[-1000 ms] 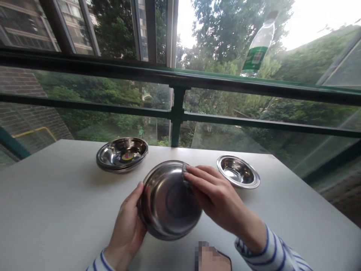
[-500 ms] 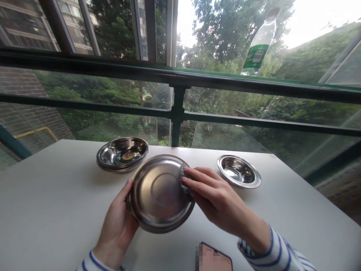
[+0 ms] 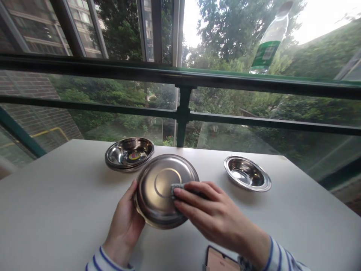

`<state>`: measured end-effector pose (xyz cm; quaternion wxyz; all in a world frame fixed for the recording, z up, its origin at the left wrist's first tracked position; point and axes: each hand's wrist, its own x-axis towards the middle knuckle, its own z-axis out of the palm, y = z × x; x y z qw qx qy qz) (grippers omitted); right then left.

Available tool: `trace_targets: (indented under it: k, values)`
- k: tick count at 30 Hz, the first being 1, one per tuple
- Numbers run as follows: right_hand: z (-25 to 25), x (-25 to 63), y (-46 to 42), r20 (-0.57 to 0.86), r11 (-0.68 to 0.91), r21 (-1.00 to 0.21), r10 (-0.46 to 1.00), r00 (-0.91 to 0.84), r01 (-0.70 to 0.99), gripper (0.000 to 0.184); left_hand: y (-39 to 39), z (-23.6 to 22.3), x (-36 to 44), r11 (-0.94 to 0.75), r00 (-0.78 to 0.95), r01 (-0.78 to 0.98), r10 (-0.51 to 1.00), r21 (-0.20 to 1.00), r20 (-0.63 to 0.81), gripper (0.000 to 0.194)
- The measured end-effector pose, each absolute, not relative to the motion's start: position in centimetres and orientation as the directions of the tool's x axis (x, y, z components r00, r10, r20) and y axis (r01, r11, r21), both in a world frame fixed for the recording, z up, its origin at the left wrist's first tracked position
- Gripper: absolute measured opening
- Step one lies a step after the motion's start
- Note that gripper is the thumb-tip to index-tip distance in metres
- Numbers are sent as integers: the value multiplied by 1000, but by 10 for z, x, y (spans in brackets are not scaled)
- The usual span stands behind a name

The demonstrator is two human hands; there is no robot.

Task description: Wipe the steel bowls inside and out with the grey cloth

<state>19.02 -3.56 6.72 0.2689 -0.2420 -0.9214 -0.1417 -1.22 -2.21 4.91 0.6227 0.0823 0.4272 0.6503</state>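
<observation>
A round stainless steel bowl (image 3: 158,177) is held up above the table, its underside with a ring mark turned toward me. My left hand (image 3: 128,214) grips its left rim, thumb on the near face and the other fingers hidden behind. In my right hand (image 3: 210,205) is a small grey-green cloth (image 3: 176,189), pressed by the fingertips against the bowl's base, right of its middle. Behind the held bowl, at the left, stands a stack of steel bowls (image 3: 121,150) with a yellow and red sticker inside the top one. Another steel bowl (image 3: 247,173) sits upright at the right.
A white table (image 3: 56,210) carries everything. At its near edge lies a phone (image 3: 221,260), partly cut off by the frame. Beyond the far edge runs a dark green railing (image 3: 118,71) with glass panels. A clear plastic bottle (image 3: 266,52) with a green label stands on the rail.
My right hand has moved the cloth from the bowl's right rim inward and down onto its base. The bowl has tilted a little in my left hand. The whole view has shifted slightly.
</observation>
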Motion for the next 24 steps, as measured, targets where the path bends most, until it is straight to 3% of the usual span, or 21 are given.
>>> trace_targets:
  k: [4, 9, 14, 24]
  values:
    - [69, 193, -33, 607, 809, 145, 382, -697, 570, 29, -22, 50, -10, 121, -220, -758, 878, 641, -425, 31]
    - [71, 180, -42, 565, 856, 234, 265, -781, 460, 28, -23, 51, -10, 148, -191, -767, 876, 624, -443, 31]
    - [73, 185, -39, 576, 820, 258, 294, -763, 511, 31, -22, 49, -9, 107, -234, -777, 866, 620, -442, 29]
    - [62, 151, -59, 601, 789, 337, 240, -762, 514, 31, -30, 43, -1, 172, -139, -797, 881, 580, -453, 25]
